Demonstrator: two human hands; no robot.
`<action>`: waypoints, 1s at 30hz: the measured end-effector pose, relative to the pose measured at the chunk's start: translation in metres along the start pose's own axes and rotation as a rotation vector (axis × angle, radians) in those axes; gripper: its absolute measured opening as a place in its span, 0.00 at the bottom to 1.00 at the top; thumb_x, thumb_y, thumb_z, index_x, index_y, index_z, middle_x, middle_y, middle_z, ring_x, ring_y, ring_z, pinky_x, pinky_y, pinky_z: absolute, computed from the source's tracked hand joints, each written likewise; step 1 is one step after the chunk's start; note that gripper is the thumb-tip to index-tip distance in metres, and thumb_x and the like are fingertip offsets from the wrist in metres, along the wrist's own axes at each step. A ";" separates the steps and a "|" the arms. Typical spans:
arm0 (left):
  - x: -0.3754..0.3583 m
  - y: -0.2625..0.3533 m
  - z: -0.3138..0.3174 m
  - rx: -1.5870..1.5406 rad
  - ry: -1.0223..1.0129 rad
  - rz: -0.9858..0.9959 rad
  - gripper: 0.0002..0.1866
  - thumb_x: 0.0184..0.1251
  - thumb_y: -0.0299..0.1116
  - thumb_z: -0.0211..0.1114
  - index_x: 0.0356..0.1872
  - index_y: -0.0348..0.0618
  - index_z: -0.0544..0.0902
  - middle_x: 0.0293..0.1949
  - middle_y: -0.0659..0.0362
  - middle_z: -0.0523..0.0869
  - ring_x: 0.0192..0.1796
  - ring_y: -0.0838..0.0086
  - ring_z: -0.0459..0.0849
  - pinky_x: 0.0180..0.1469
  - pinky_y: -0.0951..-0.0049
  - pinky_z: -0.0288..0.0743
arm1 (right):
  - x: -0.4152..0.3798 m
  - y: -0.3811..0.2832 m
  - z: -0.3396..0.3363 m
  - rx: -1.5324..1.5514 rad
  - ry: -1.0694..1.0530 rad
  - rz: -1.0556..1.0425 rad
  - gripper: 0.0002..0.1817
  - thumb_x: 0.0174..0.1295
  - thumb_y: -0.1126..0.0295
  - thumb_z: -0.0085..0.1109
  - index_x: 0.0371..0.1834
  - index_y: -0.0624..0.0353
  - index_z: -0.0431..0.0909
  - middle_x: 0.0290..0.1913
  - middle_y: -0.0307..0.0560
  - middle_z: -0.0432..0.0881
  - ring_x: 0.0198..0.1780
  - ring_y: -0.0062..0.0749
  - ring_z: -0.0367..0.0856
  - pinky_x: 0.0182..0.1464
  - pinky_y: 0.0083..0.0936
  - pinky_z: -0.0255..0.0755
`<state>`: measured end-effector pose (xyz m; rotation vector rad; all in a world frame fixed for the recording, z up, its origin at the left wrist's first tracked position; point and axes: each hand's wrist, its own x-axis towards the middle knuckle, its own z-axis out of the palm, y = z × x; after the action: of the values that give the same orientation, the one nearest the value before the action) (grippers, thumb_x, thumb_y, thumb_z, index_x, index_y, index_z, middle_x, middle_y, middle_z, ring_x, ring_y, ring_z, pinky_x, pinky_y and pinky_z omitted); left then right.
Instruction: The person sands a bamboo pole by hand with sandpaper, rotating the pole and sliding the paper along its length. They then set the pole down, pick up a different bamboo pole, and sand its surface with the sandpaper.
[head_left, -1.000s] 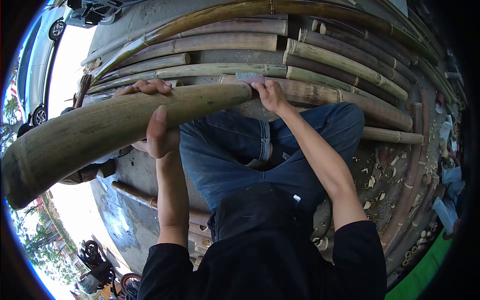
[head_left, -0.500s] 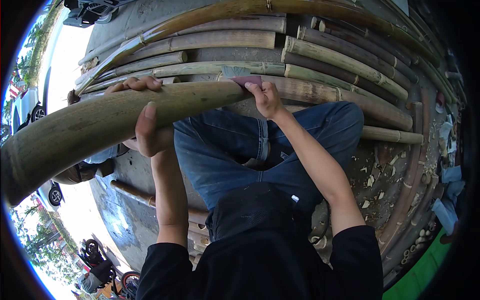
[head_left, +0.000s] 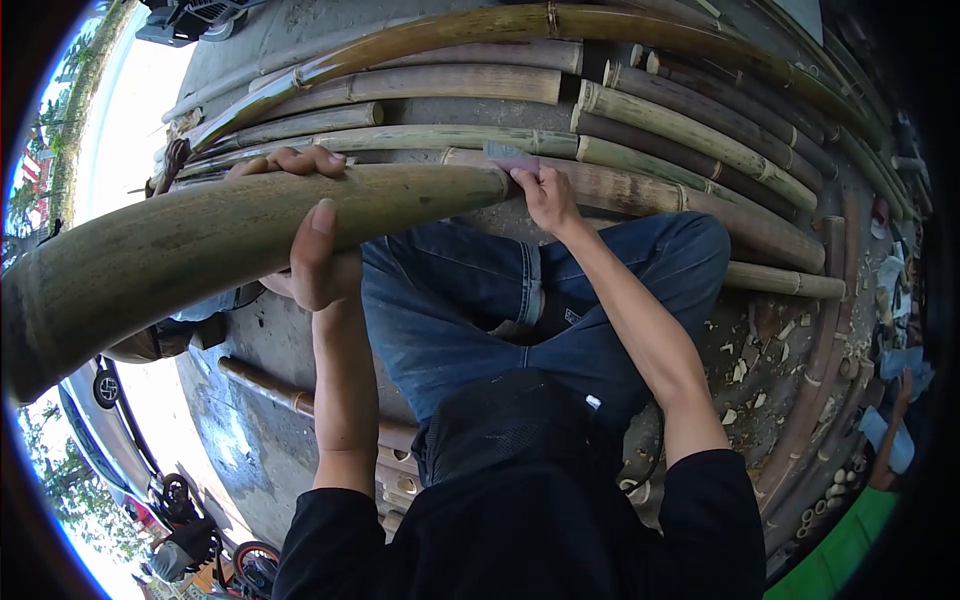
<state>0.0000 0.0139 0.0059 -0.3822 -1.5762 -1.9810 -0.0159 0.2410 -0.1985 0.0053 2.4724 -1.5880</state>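
A thick greenish bamboo pole [head_left: 200, 235] runs from the left edge of the view to a narrower end above my crossed legs. My left hand [head_left: 315, 240] is wrapped round it from below, thumb on the near side and fingers over the top. At the pole's right end, my right hand [head_left: 545, 197] pinches a reddish-purple sheet [head_left: 520, 163] with a grey-green part, which looks like sandpaper. The sheet lies against the top of that end. Part of it is hidden behind my fingers.
Many bamboo poles [head_left: 450, 82] lie on the ground ahead. Pale chips [head_left: 740, 370] are scattered at the right. Motorbikes [head_left: 258, 565] stand at the lower left. Another person's arm [head_left: 893, 430] shows at the right edge, beside something green [head_left: 840, 560].
My right hand and the sheet have moved slightly right along the pole's end. My left hand and the pole have shifted slightly right in view. Another person's arm has appeared at right.
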 end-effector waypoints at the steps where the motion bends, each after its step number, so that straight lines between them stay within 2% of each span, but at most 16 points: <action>1: 0.000 -0.001 0.000 0.011 -0.007 0.004 0.36 0.49 0.32 0.64 0.65 0.33 0.69 0.48 0.45 0.79 0.52 0.55 0.82 0.67 0.49 0.74 | -0.004 -0.014 0.008 0.137 0.092 -0.158 0.20 0.75 0.59 0.53 0.55 0.59 0.90 0.39 0.58 0.91 0.42 0.44 0.91 0.50 0.33 0.80; 2: -0.001 -0.001 -0.001 0.019 0.002 -0.006 0.36 0.49 0.32 0.64 0.65 0.33 0.69 0.48 0.45 0.79 0.52 0.55 0.82 0.67 0.49 0.74 | -0.011 -0.022 0.013 0.274 0.174 -0.306 0.20 0.75 0.58 0.52 0.54 0.60 0.90 0.38 0.59 0.91 0.41 0.45 0.91 0.49 0.34 0.81; 6: 0.000 0.002 0.007 0.014 0.037 -0.010 0.36 0.48 0.32 0.64 0.65 0.34 0.69 0.46 0.44 0.80 0.51 0.54 0.82 0.66 0.49 0.75 | -0.011 -0.014 0.006 0.335 0.073 -0.213 0.22 0.75 0.56 0.53 0.50 0.62 0.90 0.36 0.60 0.91 0.40 0.49 0.91 0.46 0.37 0.81; 8: 0.001 0.002 0.005 0.031 0.009 -0.011 0.36 0.49 0.32 0.64 0.65 0.34 0.69 0.47 0.44 0.80 0.51 0.54 0.83 0.67 0.48 0.74 | 0.007 0.024 0.010 0.085 0.067 -0.083 0.23 0.74 0.55 0.55 0.46 0.64 0.90 0.37 0.63 0.90 0.41 0.50 0.91 0.45 0.38 0.80; 9: -0.001 0.002 0.004 0.033 0.009 -0.007 0.36 0.49 0.32 0.64 0.65 0.34 0.69 0.47 0.44 0.80 0.51 0.54 0.83 0.67 0.48 0.74 | 0.012 0.030 0.011 -0.023 0.051 0.026 0.23 0.74 0.53 0.55 0.45 0.65 0.90 0.36 0.64 0.89 0.41 0.51 0.91 0.44 0.39 0.80; 10: -0.002 0.001 0.003 0.014 -0.003 0.001 0.36 0.49 0.32 0.64 0.65 0.34 0.69 0.47 0.44 0.81 0.51 0.53 0.83 0.67 0.49 0.74 | 0.007 0.012 0.012 -0.018 0.049 0.024 0.23 0.74 0.53 0.55 0.45 0.65 0.90 0.36 0.64 0.89 0.41 0.51 0.91 0.44 0.39 0.80; 12: -0.003 -0.001 0.000 0.001 -0.009 -0.002 0.36 0.49 0.32 0.64 0.65 0.33 0.69 0.47 0.44 0.81 0.52 0.53 0.83 0.67 0.49 0.74 | -0.008 -0.021 0.017 0.198 0.254 -0.230 0.25 0.74 0.52 0.55 0.40 0.66 0.90 0.28 0.62 0.87 0.32 0.51 0.90 0.38 0.39 0.79; 16: -0.002 -0.001 0.002 -0.003 0.021 -0.001 0.36 0.50 0.32 0.64 0.64 0.33 0.70 0.47 0.44 0.81 0.51 0.53 0.84 0.67 0.48 0.74 | -0.009 -0.016 0.010 0.278 0.231 -0.265 0.25 0.74 0.53 0.56 0.37 0.66 0.89 0.25 0.60 0.86 0.29 0.51 0.88 0.37 0.39 0.78; 18: 0.000 -0.002 0.002 0.009 -0.003 0.021 0.35 0.50 0.31 0.64 0.64 0.33 0.70 0.47 0.44 0.81 0.51 0.53 0.84 0.66 0.49 0.75 | 0.007 0.009 0.006 -0.012 0.045 0.011 0.23 0.74 0.55 0.56 0.38 0.66 0.88 0.25 0.60 0.85 0.29 0.48 0.87 0.37 0.40 0.77; 20: 0.003 -0.002 0.001 0.023 -0.013 0.029 0.35 0.50 0.32 0.64 0.64 0.33 0.70 0.47 0.44 0.81 0.51 0.53 0.84 0.65 0.50 0.76 | 0.007 0.014 0.017 0.002 0.044 0.003 0.21 0.74 0.55 0.56 0.41 0.65 0.88 0.24 0.59 0.84 0.29 0.44 0.86 0.36 0.41 0.75; 22: 0.002 -0.003 -0.001 0.045 -0.008 0.015 0.35 0.50 0.32 0.64 0.64 0.33 0.70 0.46 0.43 0.81 0.51 0.53 0.84 0.64 0.50 0.76 | -0.018 -0.037 0.019 0.318 0.281 -0.279 0.22 0.74 0.55 0.57 0.41 0.66 0.87 0.21 0.58 0.82 0.26 0.41 0.84 0.34 0.38 0.74; 23: 0.002 -0.002 -0.001 0.046 0.014 0.017 0.35 0.50 0.33 0.64 0.63 0.32 0.70 0.46 0.43 0.81 0.51 0.53 0.83 0.63 0.51 0.76 | -0.028 -0.049 0.009 0.272 0.149 -0.189 0.21 0.74 0.56 0.56 0.40 0.66 0.87 0.23 0.57 0.84 0.27 0.39 0.83 0.36 0.36 0.74; 26: 0.005 -0.007 -0.002 0.051 0.054 0.036 0.35 0.49 0.35 0.64 0.62 0.32 0.70 0.45 0.43 0.80 0.50 0.53 0.83 0.62 0.51 0.76 | -0.013 -0.007 0.019 0.417 0.179 -0.199 0.21 0.74 0.56 0.56 0.40 0.65 0.87 0.27 0.57 0.86 0.29 0.40 0.83 0.37 0.35 0.75; 27: 0.006 -0.008 -0.006 0.010 0.032 0.025 0.37 0.49 0.32 0.66 0.64 0.31 0.69 0.47 0.44 0.81 0.51 0.53 0.84 0.64 0.50 0.76 | -0.004 0.018 0.015 0.272 0.089 -0.072 0.21 0.75 0.56 0.56 0.42 0.66 0.88 0.31 0.59 0.88 0.32 0.43 0.87 0.39 0.36 0.76; 28: 0.007 -0.007 -0.009 -0.025 0.012 0.011 0.38 0.49 0.30 0.68 0.66 0.29 0.69 0.48 0.44 0.81 0.51 0.53 0.85 0.66 0.50 0.75 | -0.002 0.026 0.018 0.273 0.088 -0.077 0.21 0.75 0.56 0.56 0.42 0.66 0.88 0.31 0.59 0.88 0.32 0.43 0.87 0.39 0.36 0.76; 30: 0.006 -0.006 -0.007 -0.037 0.012 0.014 0.38 0.49 0.30 0.67 0.66 0.29 0.69 0.48 0.44 0.81 0.51 0.53 0.85 0.66 0.50 0.76 | 0.003 0.037 0.026 0.051 0.144 -0.030 0.21 0.75 0.56 0.56 0.45 0.67 0.88 0.36 0.60 0.90 0.38 0.46 0.91 0.42 0.37 0.79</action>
<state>-0.0077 0.0065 0.0023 -0.3939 -1.5270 -2.0013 -0.0101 0.2327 -0.2432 0.0941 2.5485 -1.7194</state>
